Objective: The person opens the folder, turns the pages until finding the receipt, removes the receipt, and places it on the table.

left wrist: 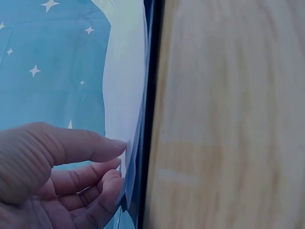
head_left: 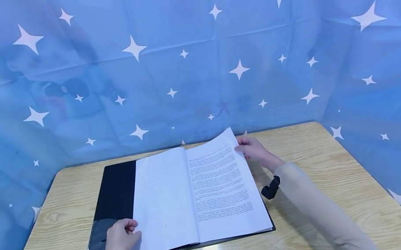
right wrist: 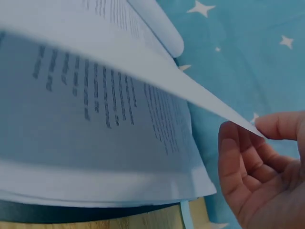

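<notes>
Pale wood-grain tabletop (head_left: 336,163) carries open black folder (head_left: 119,188); right hand (head_left: 255,150) pinches white printed paper sheet (head_left: 219,184), left hand (head_left: 118,242) curls at blank white page's (head_left: 166,202) edge, grip unclear.

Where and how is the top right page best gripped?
Likely by its right edge, near the far corner, coming from the right, thumb above and fingers beneath: there the page, pinched by the right hand, rises clear of the sheets below.
</notes>
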The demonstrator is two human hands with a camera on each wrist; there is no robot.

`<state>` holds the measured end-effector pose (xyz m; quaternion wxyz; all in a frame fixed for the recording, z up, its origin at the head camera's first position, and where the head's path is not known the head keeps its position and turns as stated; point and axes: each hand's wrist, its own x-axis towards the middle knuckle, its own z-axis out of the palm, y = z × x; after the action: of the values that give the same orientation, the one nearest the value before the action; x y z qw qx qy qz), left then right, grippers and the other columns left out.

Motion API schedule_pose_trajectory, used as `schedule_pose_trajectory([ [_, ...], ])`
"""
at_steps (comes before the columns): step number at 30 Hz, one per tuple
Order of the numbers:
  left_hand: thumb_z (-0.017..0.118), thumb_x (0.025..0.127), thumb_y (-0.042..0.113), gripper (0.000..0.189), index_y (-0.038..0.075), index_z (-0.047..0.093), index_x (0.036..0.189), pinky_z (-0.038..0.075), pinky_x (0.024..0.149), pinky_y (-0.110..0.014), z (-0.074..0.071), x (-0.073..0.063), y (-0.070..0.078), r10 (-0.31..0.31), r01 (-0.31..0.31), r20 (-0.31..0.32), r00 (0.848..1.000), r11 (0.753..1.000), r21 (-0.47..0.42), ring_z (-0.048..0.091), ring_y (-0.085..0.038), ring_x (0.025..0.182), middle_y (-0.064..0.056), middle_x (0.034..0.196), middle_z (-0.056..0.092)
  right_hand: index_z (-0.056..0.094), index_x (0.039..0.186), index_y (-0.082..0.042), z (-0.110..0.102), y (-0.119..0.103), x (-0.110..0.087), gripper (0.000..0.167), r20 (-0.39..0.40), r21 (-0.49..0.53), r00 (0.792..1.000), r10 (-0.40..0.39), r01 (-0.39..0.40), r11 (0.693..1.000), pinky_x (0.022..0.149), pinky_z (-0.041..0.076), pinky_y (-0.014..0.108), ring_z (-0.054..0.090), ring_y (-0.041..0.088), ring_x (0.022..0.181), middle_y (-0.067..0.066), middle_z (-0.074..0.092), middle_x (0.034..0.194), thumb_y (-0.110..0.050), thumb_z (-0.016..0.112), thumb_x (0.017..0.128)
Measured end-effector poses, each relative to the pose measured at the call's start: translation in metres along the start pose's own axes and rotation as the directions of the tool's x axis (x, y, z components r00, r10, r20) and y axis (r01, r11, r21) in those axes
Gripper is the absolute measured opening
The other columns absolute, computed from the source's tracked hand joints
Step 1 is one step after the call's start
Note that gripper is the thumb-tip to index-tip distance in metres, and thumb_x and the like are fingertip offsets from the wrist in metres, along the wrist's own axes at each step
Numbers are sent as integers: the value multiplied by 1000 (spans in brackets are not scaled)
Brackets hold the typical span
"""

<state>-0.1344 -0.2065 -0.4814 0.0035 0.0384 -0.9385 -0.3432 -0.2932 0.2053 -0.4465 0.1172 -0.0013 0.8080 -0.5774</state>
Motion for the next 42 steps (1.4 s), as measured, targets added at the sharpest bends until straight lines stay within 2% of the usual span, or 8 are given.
schedule_pose_trajectory([
  [7,73,68,-2,22,-7,63,87,41,59,-27,0,-2,-1,22,-22,8,1000,1000,-4,49,-17,67,-8,78,54,51,114,6,4,-2,-10,26,33,58,999,17,-19,998,71,44,32,56,12,75,6,61,94,-9,50,93],
  [13,72,67,-3,26,-7,62,91,40,60,-28,-1,-4,-1,4,-4,27,1000,1000,-6,48,-18,69,-8,80,52,50,120,8,6,-2,-15,32,65,87,998,21,-26,996,71,48,31,60,14,79,14,61,104,-9,50,93],
  [19,72,66,-3,28,-7,62,92,40,60,-28,-1,-6,-1,16,-16,31,999,1000,-7,48,-18,70,-8,81,51,46,129,6,8,-6,-26,38,112,90,994,11,-21,996,75,48,33,62,18,87,21,58,116,-9,48,94],
  [26,73,65,-3,29,-6,62,92,40,61,-27,0,-7,-2,22,-22,25,999,1000,-2,47,-17,70,-7,81,51,44,131,6,12,-11,-33,41,167,120,986,-4,-16,993,74,49,32,63,19,89,21,59,117,-9,49,93],
  [33,72,65,-3,30,-7,61,92,40,61,-27,0,-7,-3,19,-19,33,999,1000,-5,47,-18,71,-7,81,51,45,129,6,16,-17,-38,40,176,125,984,-13,-10,992,73,50,33,64,22,90,21,59,117,-8,50,91],
  [42,73,64,-3,30,-7,61,93,40,61,-27,0,-6,-4,19,-19,29,999,1000,-9,47,-17,71,-7,82,51,45,129,6,21,-21,-45,39,212,122,975,-63,38,992,70,52,35,65,26,90,23,59,115,-7,49,93],
])
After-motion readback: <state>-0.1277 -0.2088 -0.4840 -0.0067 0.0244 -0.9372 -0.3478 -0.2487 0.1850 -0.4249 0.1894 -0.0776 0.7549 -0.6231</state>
